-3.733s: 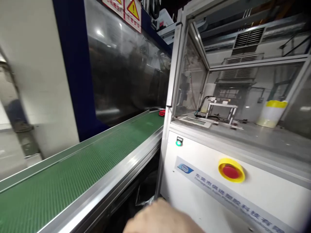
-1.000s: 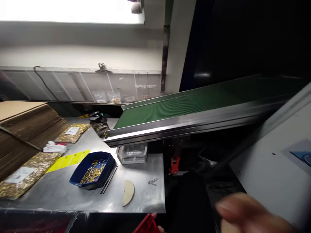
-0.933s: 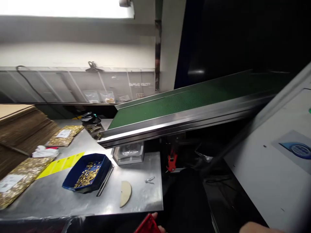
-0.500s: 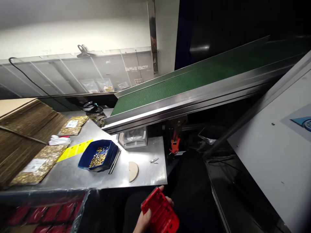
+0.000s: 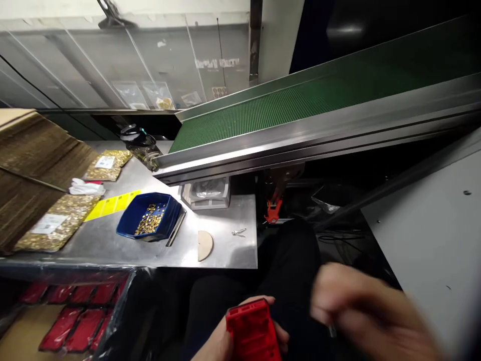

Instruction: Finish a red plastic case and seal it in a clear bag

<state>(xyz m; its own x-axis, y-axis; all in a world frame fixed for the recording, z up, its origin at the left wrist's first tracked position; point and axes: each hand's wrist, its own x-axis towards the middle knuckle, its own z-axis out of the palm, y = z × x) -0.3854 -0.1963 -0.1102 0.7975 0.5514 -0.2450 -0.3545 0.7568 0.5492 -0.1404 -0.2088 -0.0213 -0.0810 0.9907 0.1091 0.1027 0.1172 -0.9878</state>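
Note:
My left hand [image 5: 221, 337] is wrapped round a red plastic case [image 5: 255, 331] with a black edge, low in the middle of the head view. The case's hollow, ribbed inside faces me. To its right is my right hand [image 5: 353, 306], blurred by motion, its fingers curled together. A small shiny tip [image 5: 332, 331] shows under those fingers; what it belongs to I cannot make out. Both hands are above my dark-clothed lap, apart from each other.
A blue bin [image 5: 145, 215] of small brass parts stands on the metal table [image 5: 225, 255], near a half-round board [image 5: 205, 245] and nail clippers [image 5: 239, 232]. A green conveyor [image 5: 240, 120] slopes above. Red cases [image 5: 86, 328] lie in a plastic-lined box at lower left.
My right hand has come into view at the lower right. The red case has turned more upright in my left hand. The head view has tipped downward, so the surroundings sit higher.

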